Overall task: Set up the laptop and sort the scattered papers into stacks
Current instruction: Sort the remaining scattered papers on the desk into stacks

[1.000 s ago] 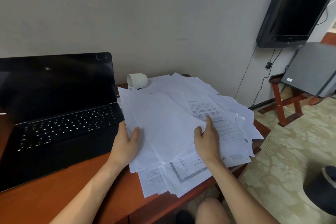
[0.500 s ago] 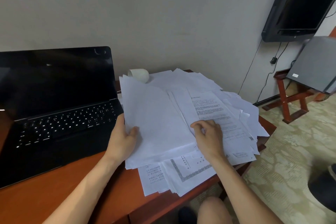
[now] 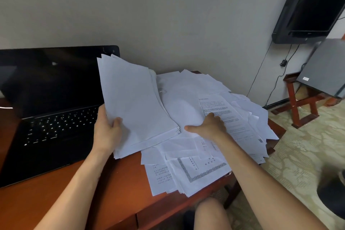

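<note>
Against a plain grey-white wall stands the reddish-brown wooden table (image 3: 115, 179), and on its left side sits my open black laptop (image 3: 50, 110), screen dark, keys faintly lit. To the right of it, a loose heap of white printed papers (image 3: 209, 147) covers the table's right half, some sheets hanging over the front and right edges; one near the front shows a decorative patterned border. My left hand (image 3: 107, 130) grips a thick sheaf of blank white sheets (image 3: 134, 106) by its left edge, thumb on top and fingers underneath, tilting it up so its far corner overlaps the laptop screen while its lower edge rests on the heap. My right hand (image 3: 209, 127) lies palm-down on the heap just beside that sheaf, thumb stretched left, fingers curled on a page of printed text. A black wall-mounted television (image 3: 308, 3) hangs at the upper right, above a red wooden stand (image 3: 298, 106) on the patterned floor.
</note>
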